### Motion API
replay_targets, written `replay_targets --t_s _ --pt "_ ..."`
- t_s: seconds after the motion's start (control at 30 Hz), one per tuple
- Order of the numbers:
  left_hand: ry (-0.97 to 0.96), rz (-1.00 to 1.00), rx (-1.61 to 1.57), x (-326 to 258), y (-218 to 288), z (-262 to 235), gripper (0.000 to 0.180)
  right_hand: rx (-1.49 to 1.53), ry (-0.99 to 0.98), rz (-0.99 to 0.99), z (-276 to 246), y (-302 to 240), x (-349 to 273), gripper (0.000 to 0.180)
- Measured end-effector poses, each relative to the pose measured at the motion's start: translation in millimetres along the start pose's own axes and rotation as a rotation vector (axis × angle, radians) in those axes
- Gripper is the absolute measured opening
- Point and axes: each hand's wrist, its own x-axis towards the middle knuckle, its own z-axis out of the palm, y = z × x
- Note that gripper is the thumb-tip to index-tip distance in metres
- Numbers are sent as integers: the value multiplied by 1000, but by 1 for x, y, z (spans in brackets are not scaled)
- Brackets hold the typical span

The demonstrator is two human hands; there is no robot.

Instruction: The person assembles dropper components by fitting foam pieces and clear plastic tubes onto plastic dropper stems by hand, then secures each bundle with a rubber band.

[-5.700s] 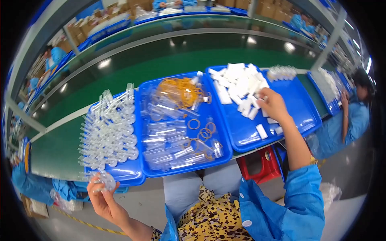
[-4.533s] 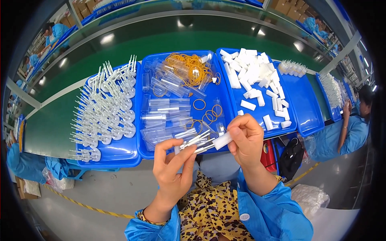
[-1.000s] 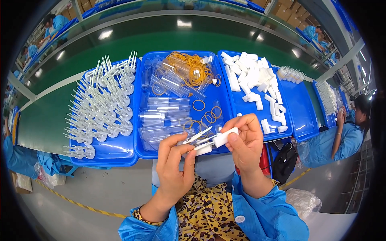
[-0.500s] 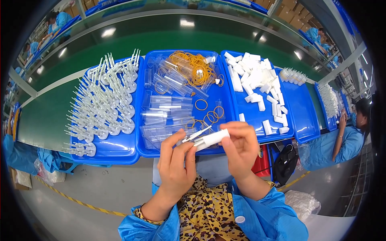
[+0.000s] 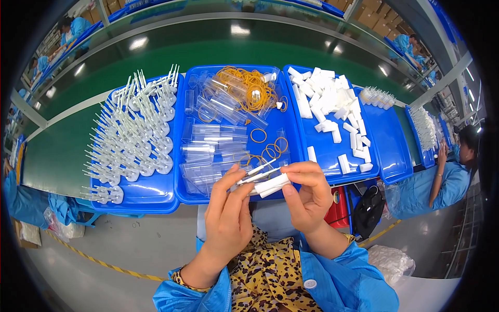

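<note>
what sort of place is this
Most likely a factory assembly line: blue trays of small parts stand along a long green surface, and co-workers in blue clothing are nearby.

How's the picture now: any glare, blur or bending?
Head view: bright reflections glare on the dark glossy strip behind the green surface, and the clear tubes carry white glints; head view: the pale rail bows into an arc and corners go black; head view: left hand and right hand show no obvious blur.
</note>
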Motion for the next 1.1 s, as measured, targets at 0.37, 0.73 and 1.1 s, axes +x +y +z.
replay_targets --t_s 0.37,0.73,1.1 --pt "-37 -85 -50 -3 -1 -4 36 -40 -92 61 -8 4 3 16" --pt "-112 -191 -148 -1 -3 -13 35 -457 -131 -12 -63 22 54 19" --pt "-89 -397 -684 4 -2 -9 22 -855 -178 83 -116 70 74 29"
